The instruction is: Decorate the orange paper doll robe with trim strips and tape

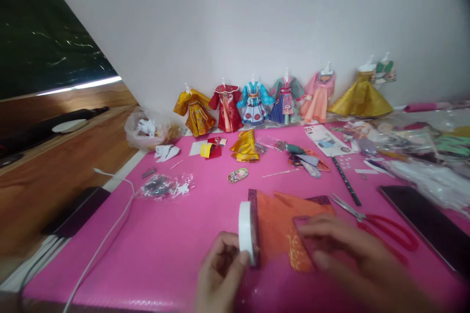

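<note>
My left grip (222,269) is clamped on a white tape roll (245,230), upright by the orange cloth (272,225) on the pink bench (165,244). My right grip (352,250) is at the cloth's right side; whether it pinches, I cannot tell.

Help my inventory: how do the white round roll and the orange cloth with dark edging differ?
The white round roll has a plain rim; the orange cloth with dark edging is patterned. The roll is upright; the cloth lies spread out. The roll looks narrower than the cloth. Both are near the pink tabletop's front.
</note>
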Demonstrator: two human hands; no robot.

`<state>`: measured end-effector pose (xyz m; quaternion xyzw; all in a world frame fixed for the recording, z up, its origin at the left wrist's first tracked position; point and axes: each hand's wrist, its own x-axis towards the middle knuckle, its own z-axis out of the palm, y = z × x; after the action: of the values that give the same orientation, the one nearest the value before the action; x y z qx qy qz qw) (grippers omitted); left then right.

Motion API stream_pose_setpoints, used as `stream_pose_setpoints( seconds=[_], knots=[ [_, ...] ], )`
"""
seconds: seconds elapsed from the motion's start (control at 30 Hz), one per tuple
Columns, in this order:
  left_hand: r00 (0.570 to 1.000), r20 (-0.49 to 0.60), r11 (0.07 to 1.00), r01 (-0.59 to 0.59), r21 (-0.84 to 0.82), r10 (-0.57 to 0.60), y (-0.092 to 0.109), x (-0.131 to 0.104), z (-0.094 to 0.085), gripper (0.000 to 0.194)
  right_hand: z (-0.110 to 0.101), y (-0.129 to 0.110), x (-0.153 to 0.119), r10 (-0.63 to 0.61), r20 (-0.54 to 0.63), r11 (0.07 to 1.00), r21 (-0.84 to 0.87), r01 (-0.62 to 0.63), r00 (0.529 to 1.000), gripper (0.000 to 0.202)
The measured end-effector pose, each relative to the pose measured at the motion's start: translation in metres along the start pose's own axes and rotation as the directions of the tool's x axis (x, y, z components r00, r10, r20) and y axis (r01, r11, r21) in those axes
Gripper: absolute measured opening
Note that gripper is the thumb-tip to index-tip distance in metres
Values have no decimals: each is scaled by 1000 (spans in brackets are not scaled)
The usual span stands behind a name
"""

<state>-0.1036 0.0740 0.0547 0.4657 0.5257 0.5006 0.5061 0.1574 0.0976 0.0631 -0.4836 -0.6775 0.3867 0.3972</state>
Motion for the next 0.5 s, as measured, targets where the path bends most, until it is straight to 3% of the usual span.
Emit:
stream_pose_setpoints(
  seconds=[0.13,0.27,0.4,0.5],
  knots=[
    [1000,-6,983,11,-183,-12,-13,-13,34,28,50,-14,8,3,169,974,224,-41,986,28],
    [996,2,967,-90,-237,93,-24,-20,50,18,60,-15,4,-7,247,936,342,-80,969,22],
    [935,-11,934,-353,51,354,-15,-18,35,4,44,-12,-4,103,301,904,370,-215,948,28],
    [882,-56,852,-433,295,468,-1,-13,18,13,30,-20,-5,111,368,910,335,-243,923,22]
  ],
)
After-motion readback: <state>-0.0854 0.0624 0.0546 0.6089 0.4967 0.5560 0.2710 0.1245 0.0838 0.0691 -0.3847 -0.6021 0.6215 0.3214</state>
